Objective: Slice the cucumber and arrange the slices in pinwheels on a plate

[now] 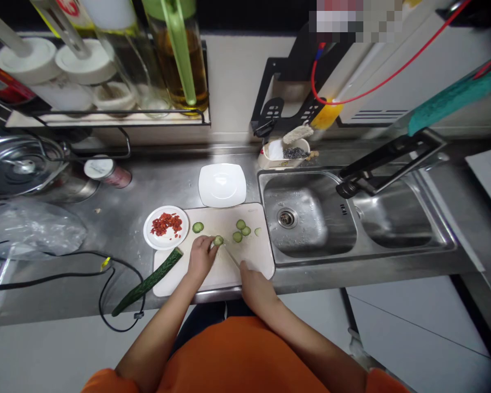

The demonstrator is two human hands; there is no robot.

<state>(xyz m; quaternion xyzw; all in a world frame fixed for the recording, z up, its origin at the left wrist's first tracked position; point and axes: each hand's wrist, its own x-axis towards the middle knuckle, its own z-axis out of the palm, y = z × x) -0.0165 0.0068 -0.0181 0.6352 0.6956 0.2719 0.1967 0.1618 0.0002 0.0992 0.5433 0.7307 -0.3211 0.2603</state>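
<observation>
Brushed steel around your matt board
Your cutting board (257,252) looks pale, matt and smooth. The counter (118,218) under it and the sink (352,256) to its right are brushed metal, dully shiny. Behind it the square plate (222,184) is glossy white, and the cucumber (147,282) at its left has shiny skin.

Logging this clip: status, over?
Left hand pinching cucumber piece on board. Right hand holding knife, blade beside it. Slices lie apart, nothing blocking.

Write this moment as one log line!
left hand: holds cucumber piece on cutting board | right hand: grips knife beside it | slices: farther back | long cucumber: left edge
</observation>
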